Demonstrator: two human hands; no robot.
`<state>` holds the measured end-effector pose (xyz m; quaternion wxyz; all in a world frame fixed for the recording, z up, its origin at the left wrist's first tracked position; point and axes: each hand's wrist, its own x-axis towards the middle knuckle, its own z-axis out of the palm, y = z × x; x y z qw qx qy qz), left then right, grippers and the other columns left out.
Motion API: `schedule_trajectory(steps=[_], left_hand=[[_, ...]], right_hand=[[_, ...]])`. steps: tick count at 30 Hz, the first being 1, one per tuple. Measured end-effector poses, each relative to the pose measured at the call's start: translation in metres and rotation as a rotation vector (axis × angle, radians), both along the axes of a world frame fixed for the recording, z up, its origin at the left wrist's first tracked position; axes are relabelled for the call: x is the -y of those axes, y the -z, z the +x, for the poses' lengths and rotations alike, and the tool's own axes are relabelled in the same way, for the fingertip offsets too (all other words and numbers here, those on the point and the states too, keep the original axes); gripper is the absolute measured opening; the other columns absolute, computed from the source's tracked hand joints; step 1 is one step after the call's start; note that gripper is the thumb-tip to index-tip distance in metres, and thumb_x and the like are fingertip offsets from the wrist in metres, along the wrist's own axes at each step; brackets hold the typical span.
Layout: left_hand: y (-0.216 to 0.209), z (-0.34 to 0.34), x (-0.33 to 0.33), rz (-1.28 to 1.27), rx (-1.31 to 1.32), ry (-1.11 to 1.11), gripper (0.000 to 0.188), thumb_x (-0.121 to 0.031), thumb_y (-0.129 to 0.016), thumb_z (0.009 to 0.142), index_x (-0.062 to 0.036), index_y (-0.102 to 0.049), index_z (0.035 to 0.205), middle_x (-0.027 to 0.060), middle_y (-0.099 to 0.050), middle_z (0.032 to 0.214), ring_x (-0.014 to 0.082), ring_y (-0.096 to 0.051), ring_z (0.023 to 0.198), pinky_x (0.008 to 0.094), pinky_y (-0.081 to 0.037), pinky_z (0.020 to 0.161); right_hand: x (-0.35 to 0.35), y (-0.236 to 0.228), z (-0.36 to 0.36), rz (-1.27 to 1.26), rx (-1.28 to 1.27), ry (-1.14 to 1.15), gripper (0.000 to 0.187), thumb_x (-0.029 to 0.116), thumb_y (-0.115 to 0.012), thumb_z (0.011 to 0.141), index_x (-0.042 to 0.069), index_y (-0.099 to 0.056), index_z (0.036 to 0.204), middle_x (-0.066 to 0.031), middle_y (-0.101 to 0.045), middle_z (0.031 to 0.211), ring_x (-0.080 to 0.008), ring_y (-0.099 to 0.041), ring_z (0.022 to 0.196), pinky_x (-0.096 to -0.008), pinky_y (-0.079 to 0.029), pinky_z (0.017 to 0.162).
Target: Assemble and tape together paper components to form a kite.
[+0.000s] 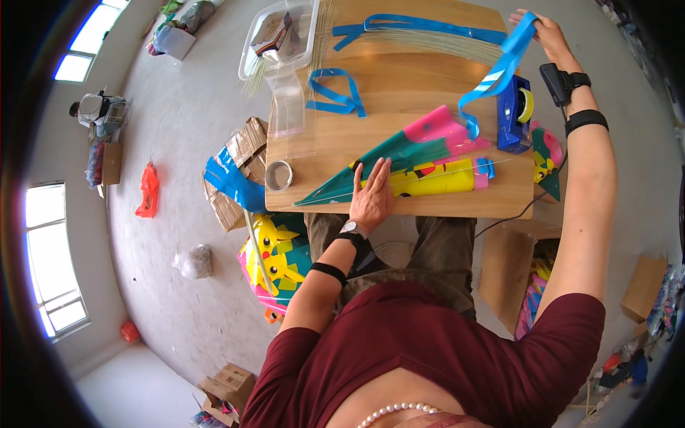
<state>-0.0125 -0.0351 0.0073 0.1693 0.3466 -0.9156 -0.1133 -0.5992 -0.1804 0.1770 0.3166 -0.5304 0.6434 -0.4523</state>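
My left hand point(372, 192) lies with its fingers stretched out on a folded kite point(399, 146) of green, pink and yellow sheet. The kite narrows to a point at the left; a thin rod runs along it. Up at the far right of the table, my right hand point(548, 39) is closed on one end of a blue ribbon point(505, 64). The ribbon hangs in a curve, and its lower end reaches the kite's pink part. Just below the ribbon stands a blue tape dispenser point(508, 125) with a yellow-cored roll.
Long blue ribbons point(435, 27) lie over thin sticks at the table's far side, near a looped blue ribbon point(335, 100). A clear plastic bin point(250, 57) and a tape roll point(278, 175) sit at the left. A cardboard box point(506, 274) stands by my right leg.
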Motion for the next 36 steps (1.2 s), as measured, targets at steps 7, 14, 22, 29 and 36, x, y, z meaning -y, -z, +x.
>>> schedule_trajectory(steps=[7, 14, 22, 29, 36], left_hand=[[-0.005, -0.011, -0.001, 0.024, 0.049, 0.002, 0.055, -0.011, -0.053, 0.092, 0.0018, -0.049, 0.146, 0.0059, -0.041, 0.159, 0.0198, -0.037, 0.148, 0.0548, -0.018, 0.124], [0.001, -0.010, 0.001, 0.062, 0.069, -0.007, 0.060, -0.010, -0.053, 0.089, 0.0040, -0.047, 0.147, 0.0100, -0.040, 0.158, 0.0224, -0.037, 0.149, 0.0548, -0.019, 0.124], [-0.004, -0.015, 0.002, 0.105, 0.044, -0.005, 0.059, -0.008, -0.051, 0.089, 0.0034, -0.046, 0.147, 0.0127, -0.042, 0.157, 0.0264, -0.039, 0.148, 0.0545, -0.019, 0.124], [-0.001, -0.015, 0.003, 0.078, 0.062, 0.000, 0.060, -0.008, -0.052, 0.087, 0.0044, -0.047, 0.146, 0.0124, -0.043, 0.157, 0.0254, -0.039, 0.148, 0.0546, -0.021, 0.124], [-0.002, -0.016, 0.001, 0.084, 0.051, -0.004, 0.060, -0.007, -0.051, 0.088, 0.0042, -0.047, 0.146, 0.0125, -0.043, 0.157, 0.0258, -0.039, 0.148, 0.0540, -0.020, 0.124]], right_hand=[[-0.014, -0.009, -0.061, -0.007, -0.059, 0.131, 0.043, 0.023, -0.041, 0.111, 0.001, -0.051, 0.147, -0.0136, -0.064, 0.139, -0.0234, -0.061, 0.130, -0.0317, -0.049, 0.107], [-0.012, 0.002, -0.090, -0.001, -0.022, 0.296, 0.042, 0.022, -0.046, 0.110, 0.003, -0.053, 0.146, -0.0128, -0.066, 0.135, -0.0241, -0.064, 0.126, -0.0305, -0.052, 0.104], [-0.024, 0.002, -0.125, 0.031, -0.023, 0.377, 0.044, 0.025, -0.048, 0.109, 0.001, -0.052, 0.146, -0.0135, -0.065, 0.136, -0.0237, -0.065, 0.125, -0.0310, -0.051, 0.107], [-0.021, 0.007, -0.139, 0.055, -0.070, 0.409, 0.045, 0.026, -0.049, 0.109, 0.000, -0.053, 0.145, -0.0135, -0.067, 0.133, -0.0237, -0.065, 0.124, -0.0312, -0.053, 0.104], [-0.023, -0.008, -0.149, 0.111, 0.291, 0.469, 0.042, 0.021, -0.042, 0.111, -0.003, -0.050, 0.145, -0.0173, -0.063, 0.138, -0.0268, -0.064, 0.125, -0.0333, -0.054, 0.105]])
